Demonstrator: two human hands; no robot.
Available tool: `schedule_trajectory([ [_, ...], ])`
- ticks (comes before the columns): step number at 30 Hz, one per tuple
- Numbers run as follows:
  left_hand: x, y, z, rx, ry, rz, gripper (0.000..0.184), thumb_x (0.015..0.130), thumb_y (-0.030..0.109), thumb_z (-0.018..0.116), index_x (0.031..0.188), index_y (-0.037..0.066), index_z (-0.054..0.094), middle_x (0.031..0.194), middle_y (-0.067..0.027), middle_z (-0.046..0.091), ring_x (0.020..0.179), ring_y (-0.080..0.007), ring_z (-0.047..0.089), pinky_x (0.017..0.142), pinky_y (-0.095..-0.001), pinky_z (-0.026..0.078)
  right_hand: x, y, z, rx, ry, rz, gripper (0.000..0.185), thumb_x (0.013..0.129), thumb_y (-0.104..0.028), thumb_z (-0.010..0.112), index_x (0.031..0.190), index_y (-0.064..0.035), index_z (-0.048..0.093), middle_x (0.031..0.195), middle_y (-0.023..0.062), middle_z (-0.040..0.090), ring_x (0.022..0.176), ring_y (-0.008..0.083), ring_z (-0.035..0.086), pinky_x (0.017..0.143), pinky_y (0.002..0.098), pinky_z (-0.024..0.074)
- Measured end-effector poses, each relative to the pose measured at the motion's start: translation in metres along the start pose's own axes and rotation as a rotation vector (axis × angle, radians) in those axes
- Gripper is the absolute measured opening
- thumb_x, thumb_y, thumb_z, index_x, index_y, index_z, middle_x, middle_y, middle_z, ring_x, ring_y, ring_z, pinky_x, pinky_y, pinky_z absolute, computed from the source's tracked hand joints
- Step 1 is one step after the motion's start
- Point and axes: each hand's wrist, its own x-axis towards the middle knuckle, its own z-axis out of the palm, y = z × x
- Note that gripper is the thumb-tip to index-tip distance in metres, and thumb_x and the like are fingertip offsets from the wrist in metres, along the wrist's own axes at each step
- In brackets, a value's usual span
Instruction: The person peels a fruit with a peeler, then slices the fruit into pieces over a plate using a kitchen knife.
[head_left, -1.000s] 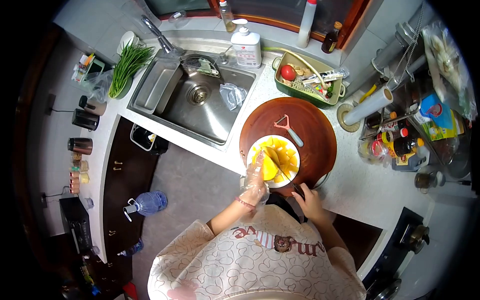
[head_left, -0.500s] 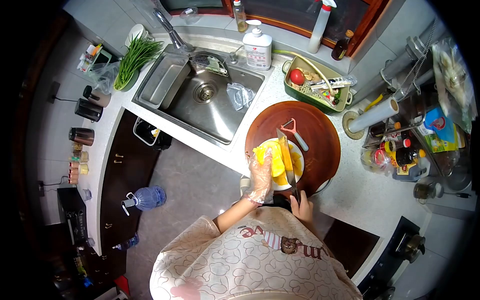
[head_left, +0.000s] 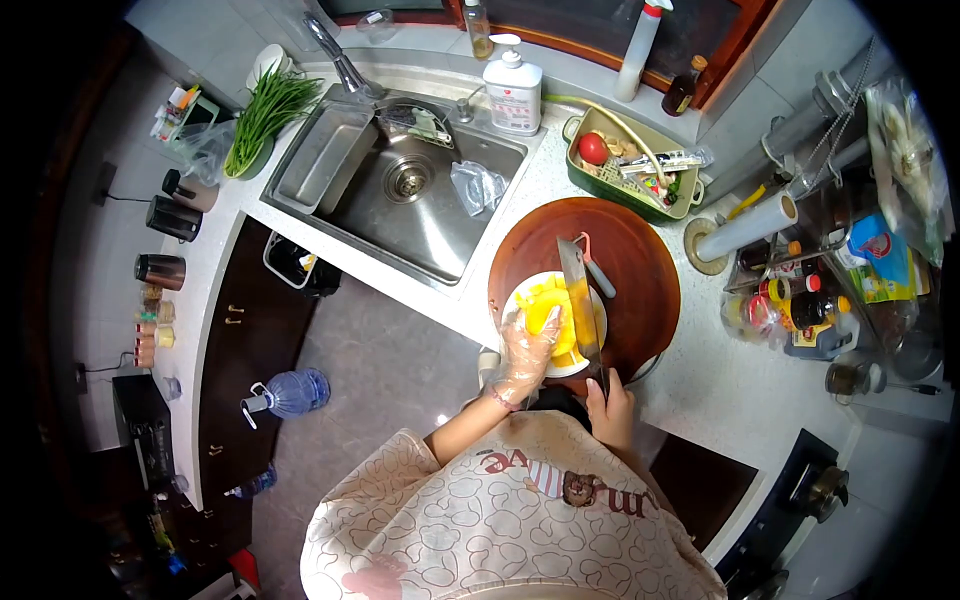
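Observation:
My left hand [head_left: 530, 350], in a clear plastic glove, holds a yellow piece of fruit [head_left: 548, 312] over a white plate [head_left: 568, 368] of yellow pieces. My right hand [head_left: 611, 405] is bare and grips the dark handle of a wide-bladed knife [head_left: 578, 290]. The blade points away from me over the plate's right side, beside the held fruit. Under the plate is a round reddish-brown board [head_left: 640, 300]. A peeler [head_left: 598, 278] with a grey handle lies on it, its head partly behind the blade tip.
The sink [head_left: 440, 235] is at the upper left, with a soap bottle [head_left: 515, 95] behind it. A green basket [head_left: 625, 190] with a tomato stands beyond the board. Bottles [head_left: 800, 305] crowd the right, near an upright roll [head_left: 745, 230]. Green stalks [head_left: 262, 120] lie far left.
The knife first rose from low over the plate to stand along its right side, then moved slightly right. My left hand has shifted with the fruit. The whole view has shifted a little.

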Motion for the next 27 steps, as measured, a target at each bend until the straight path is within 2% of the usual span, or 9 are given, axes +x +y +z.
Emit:
schedule_trajectory([
  [2,0.002,-0.002,-0.003,0.11,-0.009,0.085,0.028,0.086,0.019,0.071,0.099,-0.004,0.065,0.085,-0.0092,0.068,0.073,-0.0174,0.064,0.07,-0.0296,0.052,0.0,-0.012,-0.007,0.002,-0.033,0.093,0.025,0.095,-0.022,0.057,0.098,0.003,0.055,0.068,0.0207,0.06,0.06,0.0392,0.061,0.053,0.0434,0.0436],
  [5,0.012,-0.005,-0.018,0.365,-0.059,0.276,0.027,0.082,0.02,0.075,0.096,-0.002,0.067,0.086,-0.011,0.069,0.074,-0.0208,0.066,0.07,-0.0311,0.053,-0.003,-0.03,-0.02,0.078,-0.129,0.266,0.024,0.096,-0.022,0.055,0.097,0.002,0.056,0.061,0.0139,0.058,0.053,0.0278,0.059,0.05,0.038,0.0422],
  [8,0.015,0.011,-0.022,0.419,-0.139,0.403,0.026,0.08,0.019,0.077,0.095,0.0,0.068,0.087,-0.0128,0.07,0.077,-0.0247,0.069,0.071,-0.0324,0.054,-0.002,-0.039,-0.025,0.162,-0.125,0.228,0.019,0.1,-0.021,0.048,0.09,-0.0048,0.052,0.054,-0.0034,0.043,0.044,0.0044,0.039,0.04,0.0233,0.0299],
  [9,0.016,0.005,-0.023,0.409,-0.159,0.444,0.026,0.079,0.019,0.078,0.095,0.0,0.068,0.087,-0.013,0.07,0.077,-0.0256,0.069,0.07,-0.0328,0.055,0.0,-0.041,-0.027,0.18,-0.135,0.23,0.019,0.101,-0.022,0.047,0.092,-0.0053,0.051,0.055,-0.0041,0.041,0.044,0.0036,0.037,0.04,0.0222,0.0292],
  [12,0.023,-0.005,-0.023,0.427,-0.163,0.633,0.027,0.076,0.018,0.08,0.095,0.002,0.069,0.087,-0.0129,0.07,0.076,-0.0273,0.07,0.068,-0.0341,0.056,0.008,-0.046,-0.033,0.213,-0.161,0.326,0.021,0.097,-0.021,0.054,0.096,0.0002,0.056,0.054,0.0054,0.05,0.047,0.0143,0.049,0.045,0.0317,0.0359],
  [16,0.041,-0.02,-0.025,0.481,-0.18,0.764,0.03,0.074,0.017,0.082,0.096,0.002,0.067,0.085,-0.0125,0.07,0.072,-0.0273,0.069,0.064,-0.0355,0.056,0.006,-0.052,-0.04,0.275,-0.214,0.388,0.02,0.102,-0.025,0.047,0.092,-0.0079,0.049,0.055,-0.0053,0.04,0.04,0.0023,0.033,0.036,0.0206,0.0265],
  [19,0.042,-0.019,-0.021,0.532,-0.216,0.902,0.031,0.073,0.016,0.082,0.095,0.003,0.065,0.083,-0.0125,0.069,0.07,-0.0274,0.068,0.063,-0.0359,0.055,0.015,-0.059,-0.045,0.345,-0.236,0.453,0.022,0.102,-0.027,0.045,0.093,-0.0084,0.05,0.054,-0.005,0.039,0.038,0.003,0.033,0.035,0.0212,0.0267],
  [23,0.049,-0.015,-0.015,0.54,-0.239,0.963,0.032,0.072,0.016,0.083,0.094,0.004,0.063,0.081,-0.0115,0.068,0.069,-0.027,0.067,0.061,-0.0368,0.054,0.022,-0.07,-0.052,0.417,-0.252,0.528,0.024,0.103,-0.03,0.044,0.093,-0.0086,0.049,0.054,-0.0046,0.038,0.038,0.0038,0.031,0.035,0.0219,0.0268],
  [27,0.057,-0.013,-0.014,0.535,-0.31,1.009,0.033,0.071,0.015,0.084,0.094,0.005,0.063,0.082,-0.0103,0.069,0.069,-0.0268,0.067,0.062,-0.0369,0.054,0.022,-0.067,-0.055,0.467,-0.257,0.533,0.022,0.102,-0.027,0.047,0.094,-0.0071,0.05,0.053,-0.0049,0.037,0.039,0.0034,0.032,0.035,0.0216,0.0258],
])
